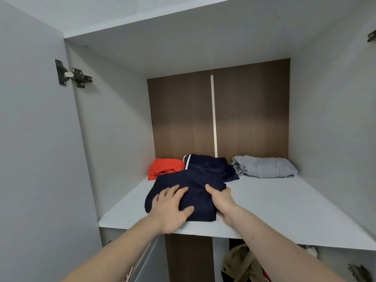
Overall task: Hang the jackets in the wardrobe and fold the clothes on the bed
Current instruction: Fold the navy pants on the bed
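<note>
A folded navy garment [195, 186] lies near the front edge of the wardrobe's upper shelf [274, 202]. My left hand [171, 208] rests flat on its left half with fingers spread. My right hand [221, 202] grips its right edge, thumb on top and fingers under the fabric. Behind it lie another folded navy garment with a white stripe [209, 164], a folded orange garment [164, 167] at the back left and a folded grey garment [264, 166] at the back right.
The wardrobe door [36, 139] stands open on the left, with a metal hinge [73, 75]. Below the shelf, a khaki jacket [240, 261] hangs in the lower compartment. The shelf's right front part is bare. A brown back panel [250, 110] closes the rear.
</note>
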### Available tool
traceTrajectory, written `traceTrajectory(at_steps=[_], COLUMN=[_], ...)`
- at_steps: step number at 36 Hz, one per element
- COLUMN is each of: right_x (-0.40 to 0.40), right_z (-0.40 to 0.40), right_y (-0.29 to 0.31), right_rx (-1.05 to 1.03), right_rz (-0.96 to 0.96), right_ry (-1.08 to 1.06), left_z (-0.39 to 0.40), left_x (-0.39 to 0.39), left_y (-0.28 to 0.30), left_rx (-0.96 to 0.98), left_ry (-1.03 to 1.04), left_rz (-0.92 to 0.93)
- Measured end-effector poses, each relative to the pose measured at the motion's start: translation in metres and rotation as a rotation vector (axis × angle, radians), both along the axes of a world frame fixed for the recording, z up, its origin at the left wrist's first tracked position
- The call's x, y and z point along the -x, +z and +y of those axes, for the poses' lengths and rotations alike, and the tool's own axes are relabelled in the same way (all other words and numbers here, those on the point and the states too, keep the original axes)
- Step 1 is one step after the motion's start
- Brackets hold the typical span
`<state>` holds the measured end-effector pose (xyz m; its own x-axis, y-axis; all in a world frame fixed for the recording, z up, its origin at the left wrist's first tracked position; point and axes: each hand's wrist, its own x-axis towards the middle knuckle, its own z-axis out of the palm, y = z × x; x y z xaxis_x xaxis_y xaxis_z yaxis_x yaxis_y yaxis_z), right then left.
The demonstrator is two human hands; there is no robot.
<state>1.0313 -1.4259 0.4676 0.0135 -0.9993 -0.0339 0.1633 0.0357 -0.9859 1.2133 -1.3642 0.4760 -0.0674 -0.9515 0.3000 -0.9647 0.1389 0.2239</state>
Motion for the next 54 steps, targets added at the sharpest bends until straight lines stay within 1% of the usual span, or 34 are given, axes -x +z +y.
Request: traceTrajectory(at_steps=[2, 3, 5, 7, 10, 12, 16, 18, 22, 24, 29, 33, 37, 41, 42, 46, 47, 50, 54], right_x=[-0.008, -0.013, -0.02, -0.027, -0.041, -0.053, -0.074, -0.082, -0.094, -0.098, -0.106, -0.111, -0.115, -0.115, -0.115, -0.115, -0.117, -0.12, -0.124], right_z=[-0.008, -0.012, -0.02, -0.026, -0.033, -0.04, -0.053, -0.059, -0.076, -0.084, -0.097, -0.105, -0.111, -0.111, -0.109, -0.103, -0.101, -0.096, -0.073], right_y=[0.002, 0.002, 0.001, -0.002, -0.007, -0.013, -0.024, -0.026, -0.029, -0.031, -0.031, -0.031, -0.03, -0.029, -0.029, -0.026, -0.026, -0.024, -0.024], right_rx=[0.034, 0.038, 0.072, 0.165, 0.277, 0.324, 0.379, 0.422, 0.472, 0.462, 0.429, 0.398, 0.369, 0.368, 0.369, 0.345, 0.332, 0.287, 0.244], right_rz=[0.055, 0.124, 0.387, 0.652, 0.913, 1.003, 1.079, 1.118, 1.267, 1.294, 1.263, 1.278, 1.29, 1.277, 1.269, 1.239, 1.23, 1.239, 1.301], right_ry=[0.033, 0.039, 0.017, 0.003, -0.012, -0.054, -0.157, -0.169, -0.137, -0.11, -0.047, -0.007, -0.001, -0.006, -0.005, 0.013, 0.021, 0.031, 0.073], left_z=[-0.012, -0.019, -0.031, -0.043, -0.058, -0.067, -0.084, -0.092, -0.107, -0.112, -0.127, -0.137, -0.144, -0.145, -0.144, -0.143, -0.144, -0.149, -0.155], left_x=[-0.009, -0.014, -0.026, -0.039, -0.06, -0.074, -0.092, -0.098, -0.108, -0.112, -0.123, -0.127, -0.129, -0.13, -0.13, -0.129, -0.13, -0.133, -0.135], left_y=[-0.01, -0.012, -0.015, -0.017, -0.02, -0.022, -0.025, -0.026, -0.029, -0.032, -0.036, -0.037, -0.039, -0.041, -0.041, -0.038, -0.038, -0.039, -0.042], left_rx=[-0.037, -0.04, -0.053, -0.072, -0.097, -0.104, -0.114, -0.114, -0.115, -0.111, -0.095, -0.074, -0.008, 0.027, 0.052, 0.271, 0.29, 0.278, 0.217], left_ry=[0.016, 0.026, 0.052, 0.084, 0.134, 0.156, 0.175, 0.185, 0.192, 0.188, 0.183, 0.184, 0.184, 0.18, 0.179, 0.144, 0.128, 0.1, 0.083], left_rz=[-0.016, -0.022, -0.02, -0.012, -0.004, -0.004, -0.009, 0.002, 0.062, 0.1, 0.137, 0.169, 0.202, 0.19, 0.19, 0.125, 0.106, 0.099, 0.093])
